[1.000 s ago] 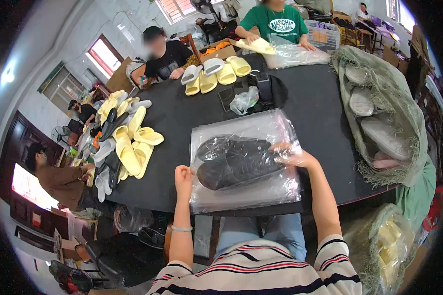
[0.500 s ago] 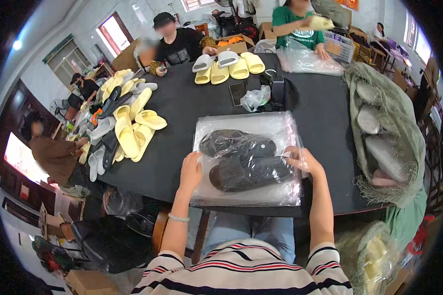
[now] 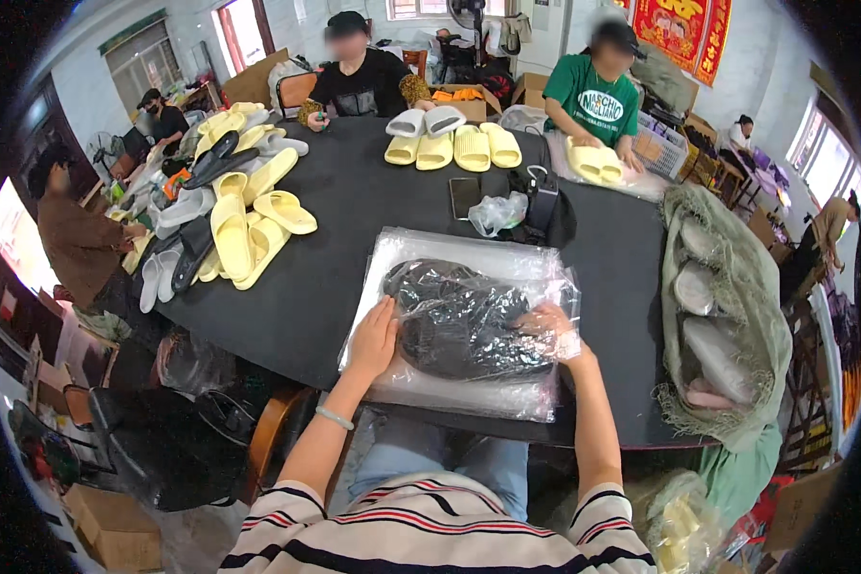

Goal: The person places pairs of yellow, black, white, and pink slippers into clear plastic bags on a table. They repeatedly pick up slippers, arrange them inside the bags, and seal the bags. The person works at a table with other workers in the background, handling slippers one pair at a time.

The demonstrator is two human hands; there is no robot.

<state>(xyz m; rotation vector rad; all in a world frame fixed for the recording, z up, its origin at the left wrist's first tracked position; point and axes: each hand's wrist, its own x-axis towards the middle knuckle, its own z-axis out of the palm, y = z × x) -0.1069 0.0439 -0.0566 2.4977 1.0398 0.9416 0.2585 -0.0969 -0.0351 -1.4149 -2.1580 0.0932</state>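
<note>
A pair of black slippers [image 3: 464,320] lies inside a clear plastic bag [image 3: 469,258] on a stack of more clear bags at the near edge of the black table [image 3: 354,210]. My left hand [image 3: 375,340] lies flat on the bag's left side, fingers apart. My right hand [image 3: 548,323] is inside the bag's open right end, fingers resting on the slippers.
A heap of yellow, grey and black slippers [image 3: 225,206] covers the table's left side. More yellow and grey pairs [image 3: 450,143] sit at the far edge. A phone [image 3: 465,196] and a black bag [image 3: 543,206] lie mid-table. A green net sack of slippers [image 3: 722,306] hangs right. Several people sit around.
The view has shifted nearer to the bag. My left hand moved from the bag's near-left corner up onto its left side. My right hand has slid from the bag's edge into its open end.
</note>
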